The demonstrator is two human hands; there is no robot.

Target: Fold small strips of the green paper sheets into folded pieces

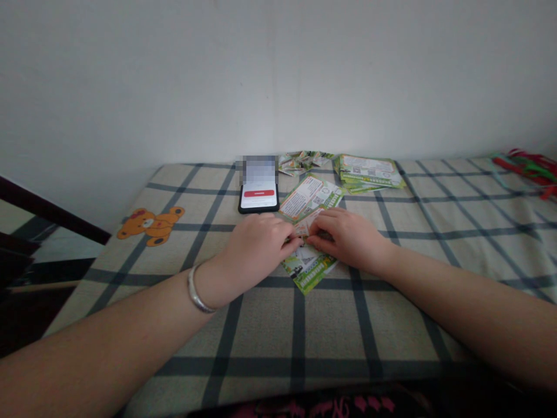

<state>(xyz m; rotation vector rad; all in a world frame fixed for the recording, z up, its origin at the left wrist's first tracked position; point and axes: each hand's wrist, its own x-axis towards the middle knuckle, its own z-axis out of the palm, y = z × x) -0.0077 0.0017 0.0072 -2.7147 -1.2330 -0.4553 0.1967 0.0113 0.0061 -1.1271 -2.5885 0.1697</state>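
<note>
My left hand (256, 247) and my right hand (348, 238) meet over a green and white printed leaflet (310, 270) that lies on the checked cloth. Both hands have their fingers curled and pinch the leaflet's folded edge between them. A silver bangle (196, 293) circles my left wrist. A second flat leaflet (311, 197) lies just beyond my fingers.
A black phone (259, 188) with a lit screen lies behind my left hand. A stack of leaflets (369, 172) and a heap of small folded ones (302, 161) sit by the wall. Red and green strips (528, 168) lie far right. The cloth (456, 220) has a bear print (150, 224); the bed edge drops off left.
</note>
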